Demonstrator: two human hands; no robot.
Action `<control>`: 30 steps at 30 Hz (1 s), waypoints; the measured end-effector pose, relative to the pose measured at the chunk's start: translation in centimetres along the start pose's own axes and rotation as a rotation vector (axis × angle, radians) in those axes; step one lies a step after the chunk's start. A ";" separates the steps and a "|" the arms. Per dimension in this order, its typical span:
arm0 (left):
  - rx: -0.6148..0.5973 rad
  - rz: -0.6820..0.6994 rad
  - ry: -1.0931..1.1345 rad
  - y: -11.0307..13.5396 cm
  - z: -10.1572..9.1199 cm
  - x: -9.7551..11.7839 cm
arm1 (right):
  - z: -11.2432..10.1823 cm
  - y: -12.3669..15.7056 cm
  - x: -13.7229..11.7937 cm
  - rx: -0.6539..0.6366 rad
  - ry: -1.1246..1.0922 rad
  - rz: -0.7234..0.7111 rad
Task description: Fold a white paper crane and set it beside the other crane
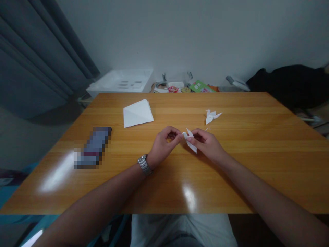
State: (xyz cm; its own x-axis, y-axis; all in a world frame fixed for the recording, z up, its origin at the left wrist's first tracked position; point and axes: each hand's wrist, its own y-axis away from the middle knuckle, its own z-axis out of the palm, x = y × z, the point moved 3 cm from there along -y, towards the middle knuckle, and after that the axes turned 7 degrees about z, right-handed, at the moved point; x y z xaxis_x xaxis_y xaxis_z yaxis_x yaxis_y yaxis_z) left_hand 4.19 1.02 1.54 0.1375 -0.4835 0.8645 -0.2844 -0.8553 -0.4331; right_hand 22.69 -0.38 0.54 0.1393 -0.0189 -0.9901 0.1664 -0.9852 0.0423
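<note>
Both of my hands meet at the middle of the wooden table (231,178). Between them is a small folded white paper figure (190,141). My left hand (164,145), with a metal watch on its wrist, pinches the figure's left tip. My right hand (207,144) holds its body with closed fingers. A finished white paper crane (211,116) lies on the table just beyond my right hand. A folded white sheet of paper (137,113) lies further left and back.
A blurred-out dark flat object (93,147) lies on the table's left part. Behind the far edge stand a white tray (123,82), small colourful packets (190,87) and a dark bundle of cloth (290,84). A grey curtain hangs at the left.
</note>
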 end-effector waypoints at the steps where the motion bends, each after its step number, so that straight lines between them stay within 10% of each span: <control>1: -0.001 0.002 0.004 0.0 0.0 0.0 | 0.0 0.0 0.0 0.004 0.006 -0.005; 30: 0.043 0.009 -0.165 -0.1 -0.4 0.6 | 0.1 0.1 0.2 -0.024 0.148 0.006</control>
State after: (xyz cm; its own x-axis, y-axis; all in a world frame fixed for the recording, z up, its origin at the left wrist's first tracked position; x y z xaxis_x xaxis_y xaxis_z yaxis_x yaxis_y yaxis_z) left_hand 3.91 0.92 2.25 0.2903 -0.5121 0.8084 -0.2459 -0.8563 -0.4542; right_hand 22.65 -0.49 0.33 0.2824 0.0027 -0.9593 0.1885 -0.9806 0.0527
